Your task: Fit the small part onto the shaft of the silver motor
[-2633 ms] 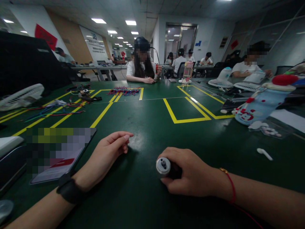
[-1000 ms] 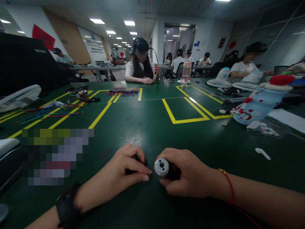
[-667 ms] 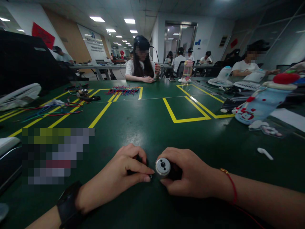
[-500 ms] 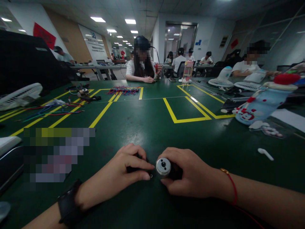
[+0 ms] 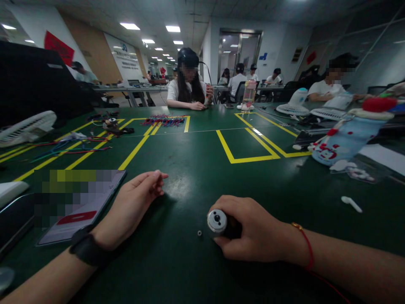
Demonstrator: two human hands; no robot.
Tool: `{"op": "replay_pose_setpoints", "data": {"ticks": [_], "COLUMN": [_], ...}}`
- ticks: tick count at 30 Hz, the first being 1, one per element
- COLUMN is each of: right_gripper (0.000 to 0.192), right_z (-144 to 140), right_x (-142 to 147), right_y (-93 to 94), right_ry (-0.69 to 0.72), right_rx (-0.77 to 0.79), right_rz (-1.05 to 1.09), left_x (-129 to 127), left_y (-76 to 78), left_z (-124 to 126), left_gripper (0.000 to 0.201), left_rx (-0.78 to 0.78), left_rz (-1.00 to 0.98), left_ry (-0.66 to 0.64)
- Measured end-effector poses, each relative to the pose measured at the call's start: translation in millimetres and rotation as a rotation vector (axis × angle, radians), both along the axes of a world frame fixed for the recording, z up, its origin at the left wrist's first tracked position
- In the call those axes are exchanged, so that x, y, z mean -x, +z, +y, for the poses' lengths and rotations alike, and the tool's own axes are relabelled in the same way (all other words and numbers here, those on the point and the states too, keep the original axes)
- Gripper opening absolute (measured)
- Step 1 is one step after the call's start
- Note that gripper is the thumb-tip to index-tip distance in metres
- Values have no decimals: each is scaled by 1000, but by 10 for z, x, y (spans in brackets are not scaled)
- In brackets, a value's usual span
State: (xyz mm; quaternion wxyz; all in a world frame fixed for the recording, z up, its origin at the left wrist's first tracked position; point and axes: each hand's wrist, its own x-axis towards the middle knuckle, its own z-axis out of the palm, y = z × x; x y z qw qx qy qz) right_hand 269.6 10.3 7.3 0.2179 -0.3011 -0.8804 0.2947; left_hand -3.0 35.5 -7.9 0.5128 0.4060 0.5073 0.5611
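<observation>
My right hand [image 5: 249,228] is wrapped round a small cylindrical motor [image 5: 217,221]. The motor's silver end face, with a dark centre and two small holes, points towards me. On the table just left of it lies a tiny metal ring-like piece [image 5: 199,233], apart from both hands. My left hand [image 5: 139,200] is held away to the left, beside the phone [image 5: 109,188]. Its thumb and fingers are drawn together; whether anything is between them is hidden.
Bundles of coloured wires [image 5: 164,121] lie inside yellow tape lines [image 5: 256,159] on the green table [image 5: 177,270]. A white earbud [image 5: 352,204] and a blue bottle [image 5: 351,137] are at right. A person [image 5: 188,84] sits opposite.
My left hand has moved left and away from the motor, leaving the tiny ring-like piece uncovered on the table. My right hand keeps its hold on the motor.
</observation>
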Motion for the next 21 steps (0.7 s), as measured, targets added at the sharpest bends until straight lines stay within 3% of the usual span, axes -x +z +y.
{"op": "replay_pose_setpoints", "data": {"ticks": [7, 9, 11, 13, 14, 16, 18, 21], "right_gripper": [29, 29, 29, 29, 29, 29, 29, 30], "right_z": [4, 3, 1, -1, -1, 0, 0, -2], "right_x": [-3, -4, -2, 2, 4, 7, 7, 6], "right_y": [5, 7, 5, -1, -5, -12, -16, -14], "right_ry": [9, 11, 10, 5, 2, -1, 1, -2], "right_rx": [-5, -5, -7, -15, -19, -28, -31, -31], "right_rz": [6, 15, 16, 12, 9, 5, 2, 0], "left_x": [1, 4, -21, -80, -120, -203, -270, -321], "left_y": [-22, -1, 55, 129, 162, 204, 211, 203], "left_z": [7, -18, -75, -155, -198, -274, -321, -334], "left_gripper": [22, 27, 28, 20, 17, 22, 24, 9], "left_rx": [-5, -44, -80, -114, -162, -280, -361, -384], "left_rz": [52, 193, 391, 577, 684, 867, 974, 946], "left_ry": [-10, -48, -144, -327, -481, -637, -710, -708]}}
